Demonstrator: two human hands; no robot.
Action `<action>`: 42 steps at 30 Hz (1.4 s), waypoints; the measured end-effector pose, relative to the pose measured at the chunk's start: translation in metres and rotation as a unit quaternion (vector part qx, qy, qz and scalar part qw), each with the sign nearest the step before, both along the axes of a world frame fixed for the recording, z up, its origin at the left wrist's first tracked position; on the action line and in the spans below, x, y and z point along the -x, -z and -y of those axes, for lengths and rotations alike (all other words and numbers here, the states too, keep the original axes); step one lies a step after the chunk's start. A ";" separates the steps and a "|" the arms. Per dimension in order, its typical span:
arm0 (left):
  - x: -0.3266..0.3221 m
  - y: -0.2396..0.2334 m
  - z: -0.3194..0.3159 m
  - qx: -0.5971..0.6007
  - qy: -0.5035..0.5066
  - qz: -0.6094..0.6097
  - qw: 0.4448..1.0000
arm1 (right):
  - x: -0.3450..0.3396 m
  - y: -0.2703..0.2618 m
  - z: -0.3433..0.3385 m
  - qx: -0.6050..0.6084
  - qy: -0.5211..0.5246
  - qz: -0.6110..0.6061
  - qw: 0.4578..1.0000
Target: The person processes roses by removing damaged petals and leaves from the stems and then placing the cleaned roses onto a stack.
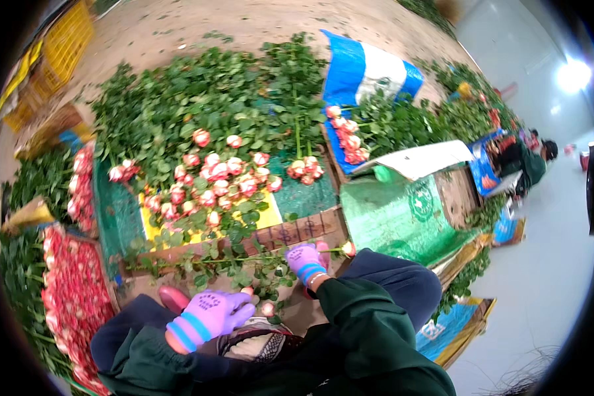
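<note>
My right hand [304, 260], in a purple glove with blue cuff bands, is closed around the stem of a pink-and-cream rose [348, 249]; its bloom points right and its leafy stem runs left along the wooden edge. My left hand [222, 312], gloved alike, is low over my lap, fingers curled beside a rose bloom [247, 291]; whether it grips that rose I cannot tell. Another bloom [268, 309] hangs just right of these fingers. Beyond both hands, many loose roses [220, 171] lie on a green and yellow covered bench, with a small separate bunch [305, 170] at its right.
A wooden board with marks [297, 228] edges the bench. Stacked pink roses [76, 292] stand at left, near yellow crates [67, 44]. At right are a green sheet [391, 208], a white flap [420, 159] and a rose bunch [347, 134]. A person [527, 161] sits farther off.
</note>
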State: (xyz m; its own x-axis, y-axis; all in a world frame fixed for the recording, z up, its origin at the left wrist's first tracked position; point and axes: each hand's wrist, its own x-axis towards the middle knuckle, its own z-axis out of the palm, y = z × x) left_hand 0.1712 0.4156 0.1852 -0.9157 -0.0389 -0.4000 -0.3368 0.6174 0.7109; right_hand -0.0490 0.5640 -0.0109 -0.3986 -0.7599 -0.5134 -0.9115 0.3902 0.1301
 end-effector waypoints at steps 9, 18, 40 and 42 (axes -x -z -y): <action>0.019 0.010 0.000 -0.023 -0.014 0.062 0.998 | 0.029 0.060 0.020 0.026 0.103 0.062 0.992; 0.037 0.005 0.000 -0.043 -0.002 0.080 0.996 | 0.054 0.070 0.028 0.006 0.060 0.097 0.993; 0.050 0.006 0.014 -0.055 0.002 0.051 0.997 | 0.411 -0.201 0.082 0.587 0.446 0.023 0.675; 0.057 0.005 0.021 -0.076 -0.049 0.034 0.995 | 0.440 -0.178 0.054 0.237 0.416 -0.240 0.844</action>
State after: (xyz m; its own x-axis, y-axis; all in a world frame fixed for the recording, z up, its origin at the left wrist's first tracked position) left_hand 0.1138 0.3943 0.1801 -0.8814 -0.0616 -0.4684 -0.4402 0.4670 0.7669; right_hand -0.4894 0.5102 0.1667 -0.9717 -0.1888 0.1418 -0.1826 0.9816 0.0557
